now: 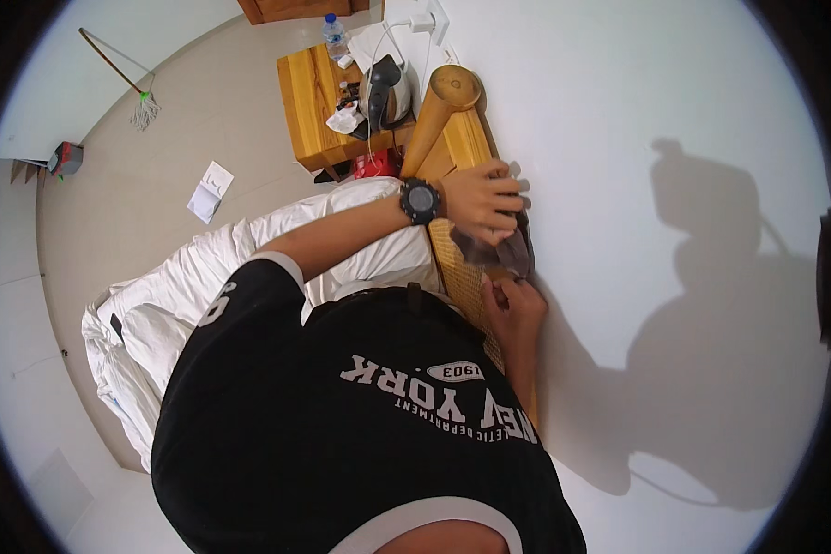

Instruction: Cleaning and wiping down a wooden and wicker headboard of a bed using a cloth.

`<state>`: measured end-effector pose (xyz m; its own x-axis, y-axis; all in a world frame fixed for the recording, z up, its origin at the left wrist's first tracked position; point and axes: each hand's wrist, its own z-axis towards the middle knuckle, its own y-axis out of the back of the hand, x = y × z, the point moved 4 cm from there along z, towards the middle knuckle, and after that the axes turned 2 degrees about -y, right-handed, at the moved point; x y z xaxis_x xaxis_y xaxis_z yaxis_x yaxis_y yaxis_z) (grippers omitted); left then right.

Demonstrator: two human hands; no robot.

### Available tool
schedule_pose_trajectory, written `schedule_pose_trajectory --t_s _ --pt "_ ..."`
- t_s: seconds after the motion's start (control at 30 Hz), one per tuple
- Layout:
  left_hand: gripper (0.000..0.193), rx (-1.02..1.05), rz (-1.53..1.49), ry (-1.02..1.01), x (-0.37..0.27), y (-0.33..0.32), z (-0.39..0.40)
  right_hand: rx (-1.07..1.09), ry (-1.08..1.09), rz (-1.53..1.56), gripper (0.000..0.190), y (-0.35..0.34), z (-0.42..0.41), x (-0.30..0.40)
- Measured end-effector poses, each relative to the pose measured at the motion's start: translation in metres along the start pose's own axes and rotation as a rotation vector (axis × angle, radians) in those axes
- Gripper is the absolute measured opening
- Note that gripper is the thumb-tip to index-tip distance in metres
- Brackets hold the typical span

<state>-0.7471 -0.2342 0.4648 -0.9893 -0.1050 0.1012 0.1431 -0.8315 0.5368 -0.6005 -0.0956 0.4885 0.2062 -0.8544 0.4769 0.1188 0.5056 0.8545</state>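
Observation:
A dark grey-brown cloth (512,255), partly blurred, lies on the woven top rail of a wooden headboard (457,256), against the wall. Over its upper part, my left hand (485,201), with a black wristwatch (420,200), is bent with its fingers gripping the cloth towards the wall side. My right hand (516,305) is curled at the lower end of the cloth, touching the rail and close to the wall. Whether its fingers hold the cloth cannot be told, as the cloth's edge is partly hidden there.
A round wooden bedpost (429,124) rises beyond my left hand. A wooden bedside table (305,104) bears an electric kettle (386,93), a water bottle (334,38) and cables. White bedding (360,256) lies left of the headboard. Papers (210,192) and a mop (145,111) are on the floor.

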Motion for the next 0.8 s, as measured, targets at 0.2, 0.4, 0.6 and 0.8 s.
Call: schedule_pose_trajectory --t_s 0.2,0.4,0.6,0.8 --pt "0.020 0.101 0.176 0.026 0.074 0.028 -0.019 0.060 -0.043 0.000 0.026 0.004 0.002 0.006" --pt "0.021 0.195 0.234 0.102 0.059 0.021 -0.011 0.049 -0.005 -0.059 0.026 0.004 0.006 0.009" --pt "0.023 0.109 0.079 0.008 0.022 0.006 -0.003 0.013 0.053 -0.089 0.026 0.000 0.005 0.004" --pt "0.017 0.247 0.273 -0.031 0.071 0.024 -0.022 -0.021 0.023 -0.045 0.028 0.000 0.003 0.006"
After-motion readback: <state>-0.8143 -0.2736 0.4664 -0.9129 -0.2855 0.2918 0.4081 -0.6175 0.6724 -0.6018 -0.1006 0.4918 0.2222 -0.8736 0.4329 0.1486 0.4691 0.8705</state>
